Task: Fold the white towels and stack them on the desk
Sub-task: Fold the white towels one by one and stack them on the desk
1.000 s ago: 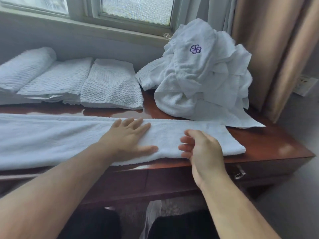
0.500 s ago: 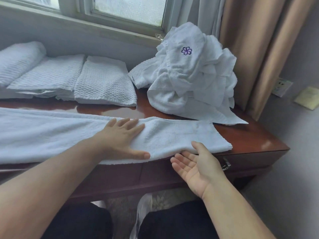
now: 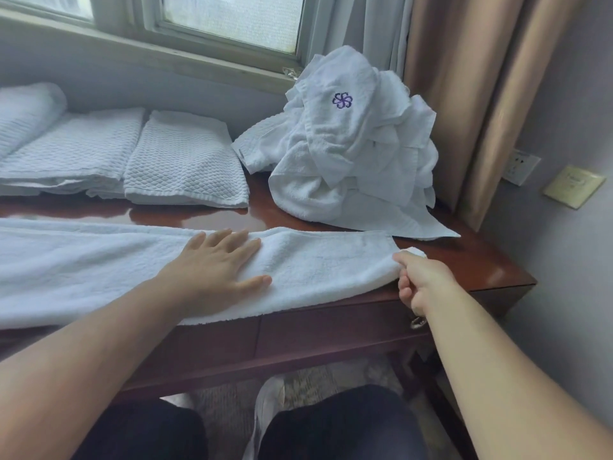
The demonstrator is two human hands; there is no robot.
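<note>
A long white towel (image 3: 315, 270), folded lengthwise, lies across the front of the dark wooden desk (image 3: 471, 260). My left hand (image 3: 219, 263) lies flat on its middle with straight fingers. My right hand (image 3: 421, 280) pinches the towel's right end at the near corner, which is slightly lifted. At the back right sits a heap of unfolded white towels (image 3: 351, 154), one with a purple flower mark. Folded white towels (image 3: 185, 161) lie in a row at the back left under the window.
The window sill and wall run behind the desk. A beige curtain (image 3: 464, 94) hangs at the right, with wall sockets (image 3: 520, 166) beside it. A drawer handle (image 3: 417, 323) sits on the desk front below my right hand. My knees are under the desk's front edge.
My right hand moved from the towel's front edge out to its right end and closed its fingers on the corner. My left hand stayed flat on the towel.
</note>
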